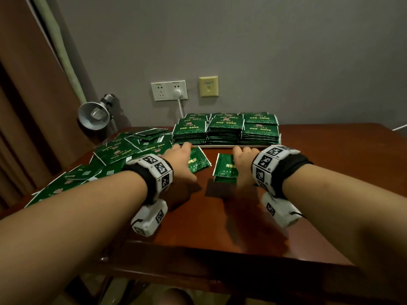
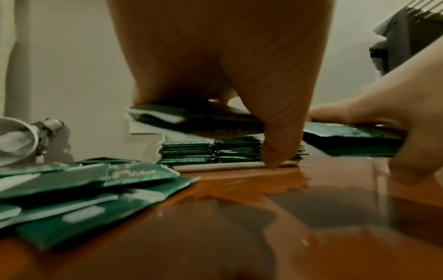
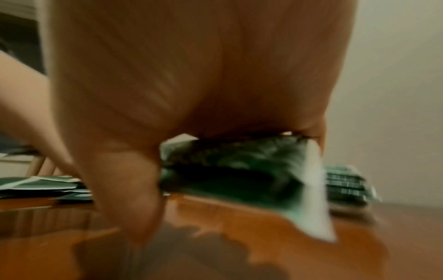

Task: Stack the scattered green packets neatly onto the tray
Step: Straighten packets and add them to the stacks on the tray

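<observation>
Green packets (image 1: 199,163) glossy with gold print, one gripped in each hand's fingers, stacks on tray (image 1: 220,146)

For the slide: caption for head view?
Both hands carry green packets toward the stacked tray.

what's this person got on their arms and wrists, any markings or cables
Both forearms are bare, no sleeves. Each wrist carries a black fabric cuff under a white boxy band printed with square black-and-white coded markers; the right wrist's band looks the same. Under each wrist hangs a white block, the left unit and right unit, also marked, each with a thin black cable.
</observation>
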Action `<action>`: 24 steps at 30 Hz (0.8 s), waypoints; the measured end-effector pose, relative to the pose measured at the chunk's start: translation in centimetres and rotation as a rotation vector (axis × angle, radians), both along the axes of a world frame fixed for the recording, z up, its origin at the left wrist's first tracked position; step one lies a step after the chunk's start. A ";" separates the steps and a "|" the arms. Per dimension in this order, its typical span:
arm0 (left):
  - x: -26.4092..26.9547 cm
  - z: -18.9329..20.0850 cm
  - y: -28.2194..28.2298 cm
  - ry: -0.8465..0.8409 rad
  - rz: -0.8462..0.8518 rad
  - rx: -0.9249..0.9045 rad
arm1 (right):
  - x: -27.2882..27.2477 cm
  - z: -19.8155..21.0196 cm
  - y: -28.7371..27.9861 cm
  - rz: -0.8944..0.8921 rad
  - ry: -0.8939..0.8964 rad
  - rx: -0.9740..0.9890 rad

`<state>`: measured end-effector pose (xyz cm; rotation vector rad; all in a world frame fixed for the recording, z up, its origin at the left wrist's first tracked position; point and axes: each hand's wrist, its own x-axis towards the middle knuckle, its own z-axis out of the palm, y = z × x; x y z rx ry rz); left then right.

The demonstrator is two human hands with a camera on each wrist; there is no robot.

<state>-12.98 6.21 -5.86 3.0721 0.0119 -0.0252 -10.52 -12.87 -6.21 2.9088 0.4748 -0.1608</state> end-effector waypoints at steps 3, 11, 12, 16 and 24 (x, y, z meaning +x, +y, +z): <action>2.8 2.1 0.0 -0.071 -0.073 0.072 | 2.1 1.3 -0.6 0.014 -0.073 0.075; 12.8 7.3 1.4 -0.094 -0.120 0.148 | 11.6 6.4 -1.3 -0.032 -0.110 0.055; 14.2 7.6 1.5 -0.091 -0.122 0.157 | 13.0 7.0 -1.3 -0.047 -0.106 0.052; 19.8 7.9 2.1 -0.067 -0.126 0.173 | 19.0 8.6 -1.1 -0.077 -0.056 0.061; 28.2 6.7 3.4 0.029 -0.127 0.164 | 28.3 8.9 1.5 -0.001 0.048 0.017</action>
